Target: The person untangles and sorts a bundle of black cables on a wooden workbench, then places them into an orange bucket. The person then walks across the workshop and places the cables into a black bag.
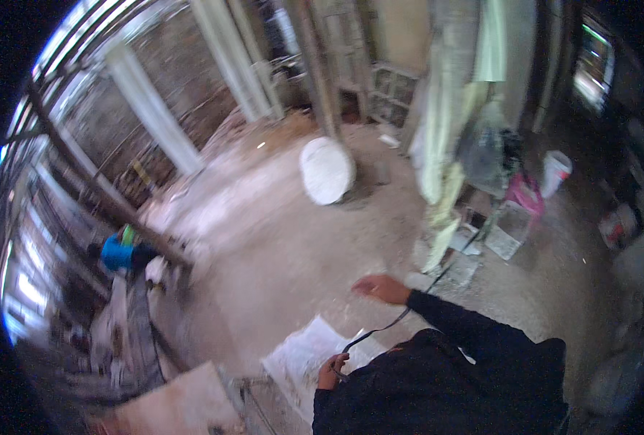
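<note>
My left hand [329, 371], low in the head view, is closed round a thin black cord [391, 324]. From there the cord runs up and right, passing by my right wrist toward the clutter beyond. My right hand [383, 288] reaches out over the floor, blurred, its fingers stretched leftward and nothing visible in them. Dark sleeves cover both arms. Below and beside my left hand lies a white sheet or sack [311, 355] on the ground.
A round white object [327, 171] stands on the dusty floor ahead. To the right are a draped pale sheet [449, 145], a pink bag [525, 194], a white bucket [556, 172] and a square tile [509, 230]. Planks [137, 333] and a board [184, 406] lie at left.
</note>
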A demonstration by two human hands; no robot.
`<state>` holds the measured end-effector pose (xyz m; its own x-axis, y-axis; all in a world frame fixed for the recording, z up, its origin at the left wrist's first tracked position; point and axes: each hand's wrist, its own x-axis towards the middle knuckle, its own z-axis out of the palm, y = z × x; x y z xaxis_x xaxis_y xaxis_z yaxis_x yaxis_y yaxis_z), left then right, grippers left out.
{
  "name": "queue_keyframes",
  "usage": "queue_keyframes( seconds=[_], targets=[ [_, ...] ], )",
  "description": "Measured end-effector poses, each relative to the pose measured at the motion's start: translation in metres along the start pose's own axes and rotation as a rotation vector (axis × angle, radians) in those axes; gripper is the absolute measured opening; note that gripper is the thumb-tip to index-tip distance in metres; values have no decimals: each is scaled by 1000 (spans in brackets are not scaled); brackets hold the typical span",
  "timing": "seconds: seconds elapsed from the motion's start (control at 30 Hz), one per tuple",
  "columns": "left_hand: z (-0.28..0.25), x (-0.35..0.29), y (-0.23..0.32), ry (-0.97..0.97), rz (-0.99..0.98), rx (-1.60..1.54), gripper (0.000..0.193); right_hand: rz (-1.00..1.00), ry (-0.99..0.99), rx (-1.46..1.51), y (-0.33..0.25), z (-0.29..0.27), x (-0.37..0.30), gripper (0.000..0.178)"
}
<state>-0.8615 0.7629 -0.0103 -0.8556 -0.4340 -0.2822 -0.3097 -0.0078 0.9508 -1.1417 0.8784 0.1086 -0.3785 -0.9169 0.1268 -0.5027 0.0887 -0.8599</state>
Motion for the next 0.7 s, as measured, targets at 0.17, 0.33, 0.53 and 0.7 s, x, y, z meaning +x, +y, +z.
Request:
queue_keyframes(
  seconds=[0.17,0.33,0.53,0.7],
  targets=[
    [83,127,24,-164,96,123,22,273,1132,215,20,-202,-143,17],
    [169,199,122,-646,352,535,23,102,1537,133,93,-242,-219,32],
    [245,283,164,-1168,702,755,29,276,1506,-126,150,-247,-197,52],
    [303,331,199,-1387,929,880,33,271,1592,-191,140,-284,-163,50]
  ],
)
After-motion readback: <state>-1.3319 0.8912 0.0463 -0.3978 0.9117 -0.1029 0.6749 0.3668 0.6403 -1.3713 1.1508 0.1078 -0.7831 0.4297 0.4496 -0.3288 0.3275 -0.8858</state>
